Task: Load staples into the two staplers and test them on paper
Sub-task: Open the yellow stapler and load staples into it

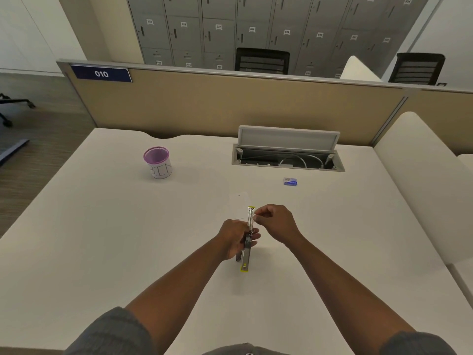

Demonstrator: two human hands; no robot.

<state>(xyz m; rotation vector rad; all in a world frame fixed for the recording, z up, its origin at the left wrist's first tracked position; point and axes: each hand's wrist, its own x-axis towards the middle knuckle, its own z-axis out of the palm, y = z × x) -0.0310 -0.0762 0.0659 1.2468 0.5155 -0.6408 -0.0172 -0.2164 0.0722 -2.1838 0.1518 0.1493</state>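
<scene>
At lower centre of the frame, the left hand (pixel 234 238) grips the stapler (pixel 247 239) around its middle, holding it hinged open and steady above the white counter (pixel 102 226), apparently to expose the staple channel. Just above, the right hand (pixel 275 222) pinches something small at the stapler's far arm, probably a strip of staples being fed in. Farther up and right lies a small blue staple box (pixel 290 181), kept within reach. At upper left stands a purple-rimmed cup marked BIN (pixel 157 162).

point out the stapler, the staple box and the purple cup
stapler (pixel 247 248): head view, on its metal body below the left hand's grip
staple box (pixel 290 181): head view, on its blue top face
purple cup (pixel 160 170): head view, on its white paper label
</scene>
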